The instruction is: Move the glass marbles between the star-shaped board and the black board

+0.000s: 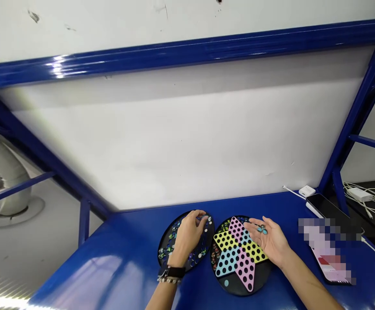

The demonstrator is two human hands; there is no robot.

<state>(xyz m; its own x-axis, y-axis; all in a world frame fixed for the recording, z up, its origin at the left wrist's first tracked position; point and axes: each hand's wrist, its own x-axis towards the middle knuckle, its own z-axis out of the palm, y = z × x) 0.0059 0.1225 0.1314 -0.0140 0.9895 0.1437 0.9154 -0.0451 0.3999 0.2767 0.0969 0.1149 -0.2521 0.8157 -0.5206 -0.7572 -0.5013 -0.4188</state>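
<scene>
My left hand (189, 234), with a dark watch (174, 271) and a beaded bracelet (169, 280) at the wrist, reaches over a round black tray (161, 234) of glass marbles (192, 258). Its thumb and fingers curl together near the tray's far right rim; what they pinch, if anything, I cannot make out. My right hand (273, 243) is palm up, cupping several blue glass marbles (261, 229) at its fingers. It is above the right part of a Chinese checkers board (228, 260), a pink, yellow and blue star with dark holes. Reddish marbles (215, 260) lie along the board's left side.
A lit phone (329, 262) and a dark phone (328, 211) lie on the blue table (123, 249) at the right. A white charger (307, 191) and cables stand behind them. Blue metal bars (187, 54) frame the white back wall (181, 142).
</scene>
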